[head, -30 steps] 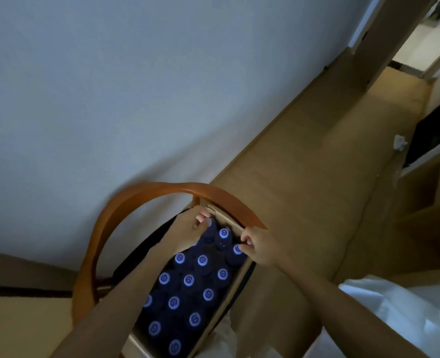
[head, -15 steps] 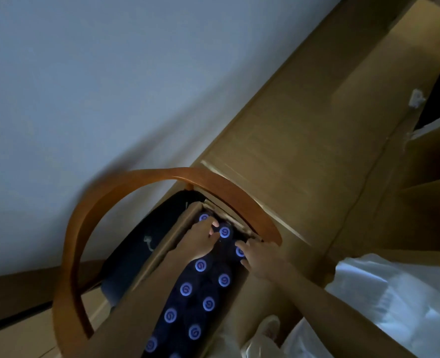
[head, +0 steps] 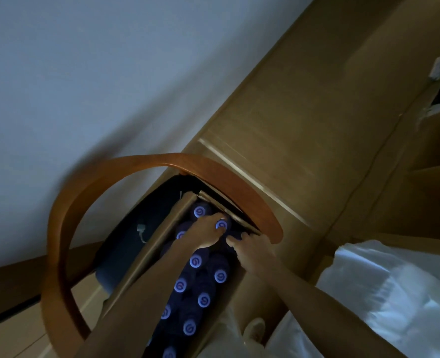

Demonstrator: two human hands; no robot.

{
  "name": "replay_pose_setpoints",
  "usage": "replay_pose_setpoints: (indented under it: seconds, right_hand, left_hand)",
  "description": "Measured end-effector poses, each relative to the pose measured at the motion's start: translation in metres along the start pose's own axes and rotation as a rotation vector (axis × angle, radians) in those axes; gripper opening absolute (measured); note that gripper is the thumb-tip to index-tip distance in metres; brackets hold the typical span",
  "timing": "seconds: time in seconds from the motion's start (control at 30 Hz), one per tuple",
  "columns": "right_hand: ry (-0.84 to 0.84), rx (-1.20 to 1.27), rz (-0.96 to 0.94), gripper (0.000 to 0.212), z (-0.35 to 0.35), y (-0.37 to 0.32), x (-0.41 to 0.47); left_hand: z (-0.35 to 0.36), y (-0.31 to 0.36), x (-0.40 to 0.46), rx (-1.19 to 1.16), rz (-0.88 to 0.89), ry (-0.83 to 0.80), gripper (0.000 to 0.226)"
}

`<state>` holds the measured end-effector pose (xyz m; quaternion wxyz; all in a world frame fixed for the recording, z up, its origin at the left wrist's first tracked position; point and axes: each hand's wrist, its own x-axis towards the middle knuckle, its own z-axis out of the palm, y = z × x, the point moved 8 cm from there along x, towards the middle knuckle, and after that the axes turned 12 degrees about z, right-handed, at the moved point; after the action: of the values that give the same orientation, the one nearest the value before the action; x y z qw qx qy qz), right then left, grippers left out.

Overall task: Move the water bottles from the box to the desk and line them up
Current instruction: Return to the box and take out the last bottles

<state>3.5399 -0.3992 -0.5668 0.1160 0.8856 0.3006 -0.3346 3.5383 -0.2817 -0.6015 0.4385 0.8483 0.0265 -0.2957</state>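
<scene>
An open cardboard box (head: 162, 239) stands on a chair and is packed with several dark water bottles (head: 205, 300) with pale blue caps. My left hand (head: 206, 235) reaches into the far end of the box and its fingers curl round the neck of a bottle whose cap (head: 221, 224) shows at the fingertips. Beside it, at the far right corner, my right hand (head: 253, 250) curls its fingers over another bottle that it hides. The long wooden desk (head: 304, 120) runs along the wall just beyond the box.
The chair's curved wooden backrest (head: 136, 164) arcs over the far end of the box, close above both hands. Its dark blue seat (head: 125, 244) shows left of the box. White fabric (head: 394, 293) lies at the lower right. A small white object (head: 439, 69) sits far along the desk.
The view has dropped closer to the box. Both hands have pushed deeper into its far end, and my right hand now covers the cap it was pinching.
</scene>
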Motion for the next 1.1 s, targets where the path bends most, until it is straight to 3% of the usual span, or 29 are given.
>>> replay_pose_setpoints:
  seconds: [0.3, 0.47, 0.6, 0.87, 1.1]
  right_hand:
    - [0.103, 0.191, -0.136, 0.020, -0.011, 0.001, -0.018]
    - [0.175, 0.239, -0.203, 0.023, -0.035, 0.013, -0.032]
    - [0.255, 0.287, -0.265, 0.022, -0.057, 0.025, -0.049]
    - [0.417, 0.362, -0.326, 0.022, -0.115, 0.047, -0.084]
    - [0.570, 0.276, -0.547, 0.019, -0.190, 0.013, -0.142]
  left_hand:
    - [-0.010, 0.008, -0.021, -0.003, -0.033, 0.139, 0.020]
    - [-0.033, 0.032, -0.047, 0.078, -0.016, 0.232, 0.035]
    - [-0.059, 0.059, -0.081, 0.122, 0.042, 0.438, 0.025]
    - [-0.088, 0.113, -0.202, 0.250, -0.122, 0.860, 0.012]
    - [-0.099, 0.179, -0.330, 0.374, -0.165, 1.189, 0.010]
